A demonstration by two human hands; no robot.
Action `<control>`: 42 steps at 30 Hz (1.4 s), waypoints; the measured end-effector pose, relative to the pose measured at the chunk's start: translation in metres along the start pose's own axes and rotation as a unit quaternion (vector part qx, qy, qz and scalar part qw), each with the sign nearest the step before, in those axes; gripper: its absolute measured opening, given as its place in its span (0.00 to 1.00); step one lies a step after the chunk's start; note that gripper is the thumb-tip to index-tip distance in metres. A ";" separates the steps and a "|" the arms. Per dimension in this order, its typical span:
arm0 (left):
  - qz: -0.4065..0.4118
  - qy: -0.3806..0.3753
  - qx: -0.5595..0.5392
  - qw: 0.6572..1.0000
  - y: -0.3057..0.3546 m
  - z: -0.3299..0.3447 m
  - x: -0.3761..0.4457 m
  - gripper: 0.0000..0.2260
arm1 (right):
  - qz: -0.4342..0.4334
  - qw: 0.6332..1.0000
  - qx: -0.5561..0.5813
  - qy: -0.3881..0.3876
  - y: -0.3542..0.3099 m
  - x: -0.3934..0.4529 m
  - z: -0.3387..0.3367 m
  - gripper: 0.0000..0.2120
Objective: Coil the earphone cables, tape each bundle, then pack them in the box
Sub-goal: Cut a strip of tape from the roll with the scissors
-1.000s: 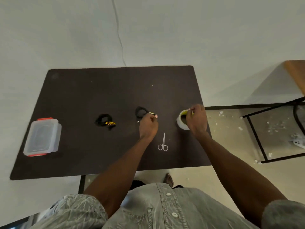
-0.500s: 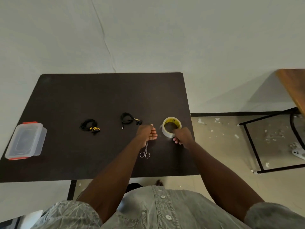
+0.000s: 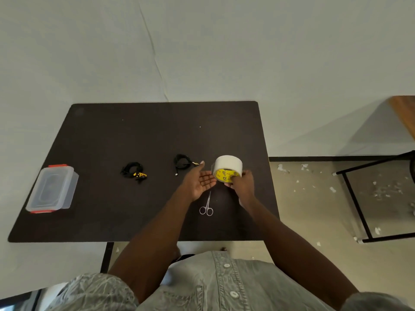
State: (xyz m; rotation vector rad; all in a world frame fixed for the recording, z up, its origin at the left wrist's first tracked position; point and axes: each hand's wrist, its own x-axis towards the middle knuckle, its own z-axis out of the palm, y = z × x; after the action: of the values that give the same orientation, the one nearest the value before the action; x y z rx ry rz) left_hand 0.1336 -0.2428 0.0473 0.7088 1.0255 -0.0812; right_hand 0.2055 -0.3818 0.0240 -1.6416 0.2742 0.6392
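Observation:
My right hand [image 3: 241,187] grips a white tape roll [image 3: 228,168] with a yellow core, lifted and tilted on its edge above the dark table [image 3: 112,135]. Just left of the roll, my left hand [image 3: 198,181] is spread palm up with straight fingers and holds nothing. One coiled black earphone bundle [image 3: 183,163] lies just beyond my left fingertips. A second black bundle with a yellow part [image 3: 134,172] lies further left. The clear plastic box with red clips [image 3: 52,188] sits at the table's left edge, lid on.
Small silver scissors [image 3: 207,205] lie on the table below my hands. A black metal frame [image 3: 359,209] stands on the littered floor to the right, and a wooden edge [image 3: 404,113] shows at the far right. A pale wall rises behind the table.
My right hand has lifted the tape roll off the table and tipped it on edge. My left hand has left the scissors and opened palm up beside the roll.

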 end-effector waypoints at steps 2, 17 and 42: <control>0.012 -0.002 0.024 1.000 0.002 -0.004 -0.003 0.20 | -0.002 1.000 0.007 -0.007 0.003 -0.005 0.004 0.14; 0.033 0.003 0.118 0.993 0.008 -0.011 -0.023 0.03 | -0.010 0.998 0.016 -0.059 0.010 -0.009 0.000 0.14; 0.072 0.020 0.148 0.986 0.006 -0.002 -0.017 0.07 | -0.135 0.961 -0.239 0.040 0.019 0.016 -0.011 0.13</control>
State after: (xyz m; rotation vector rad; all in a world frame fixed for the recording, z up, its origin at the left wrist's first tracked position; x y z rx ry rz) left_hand 0.1254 -0.2409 0.0631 1.0562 1.0086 -0.0954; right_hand 0.2118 -0.3933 -0.0003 -2.1258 -0.0576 0.4494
